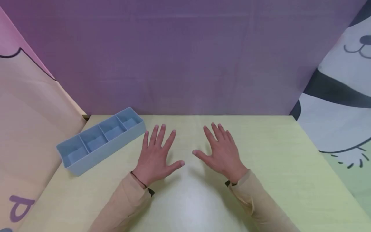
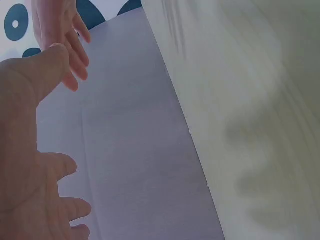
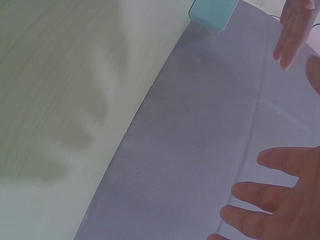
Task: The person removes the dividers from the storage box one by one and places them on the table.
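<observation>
My left hand (image 1: 153, 158) is held over the table with its fingers spread and its back toward the head camera. To its right, my right hand (image 1: 223, 153) hovers in much the same way, thumb pointing toward the left one. Neither hand holds anything, and their shadows fall on the tabletop. Left of my left hand lies a blue tray (image 1: 107, 146), long and divided into several compartments with nothing in them. One end of the tray (image 3: 214, 14) also shows at the top of the right wrist view.
The pale wooden table (image 1: 278, 167) ends at a purple cloth wall (image 1: 191, 58) behind. A printed pink and beige cloth (image 1: 29, 122) hangs along the left side, and a panda-print cloth (image 1: 336, 129) along the right.
</observation>
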The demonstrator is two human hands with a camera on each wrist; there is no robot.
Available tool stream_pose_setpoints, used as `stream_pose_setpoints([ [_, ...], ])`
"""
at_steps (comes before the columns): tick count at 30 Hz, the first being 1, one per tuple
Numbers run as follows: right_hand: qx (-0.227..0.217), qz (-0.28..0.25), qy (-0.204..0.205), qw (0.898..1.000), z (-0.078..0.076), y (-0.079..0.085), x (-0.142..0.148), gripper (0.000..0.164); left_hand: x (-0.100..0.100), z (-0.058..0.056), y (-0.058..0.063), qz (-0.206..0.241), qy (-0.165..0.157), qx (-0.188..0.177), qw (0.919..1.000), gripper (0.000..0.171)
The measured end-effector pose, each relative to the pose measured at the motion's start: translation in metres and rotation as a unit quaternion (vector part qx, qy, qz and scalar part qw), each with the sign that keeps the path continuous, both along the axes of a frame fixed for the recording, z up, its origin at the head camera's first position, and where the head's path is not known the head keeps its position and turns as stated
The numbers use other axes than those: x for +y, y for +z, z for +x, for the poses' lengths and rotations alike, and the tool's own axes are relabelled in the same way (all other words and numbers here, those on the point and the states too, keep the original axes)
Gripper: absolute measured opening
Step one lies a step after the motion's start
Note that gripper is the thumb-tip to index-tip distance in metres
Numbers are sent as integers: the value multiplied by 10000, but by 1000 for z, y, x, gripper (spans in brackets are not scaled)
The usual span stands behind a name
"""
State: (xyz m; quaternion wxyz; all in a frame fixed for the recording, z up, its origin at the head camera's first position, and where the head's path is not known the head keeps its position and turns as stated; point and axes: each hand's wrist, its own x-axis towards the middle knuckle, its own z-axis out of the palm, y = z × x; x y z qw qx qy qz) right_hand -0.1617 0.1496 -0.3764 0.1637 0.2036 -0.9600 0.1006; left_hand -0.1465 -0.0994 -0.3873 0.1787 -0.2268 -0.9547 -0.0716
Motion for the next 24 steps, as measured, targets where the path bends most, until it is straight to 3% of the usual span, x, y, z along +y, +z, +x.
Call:
stream_pose_setpoints([
  [14, 55, -298, 228, 9993, -4, -2, -5, 84, -3, 5, 2, 462, -24, -118, 9989, 92],
  [24, -36, -283, 437, 9986, -3, -6, -14, 82, -11, 12, -4, 672, 31, -147, 9976, 90],
])
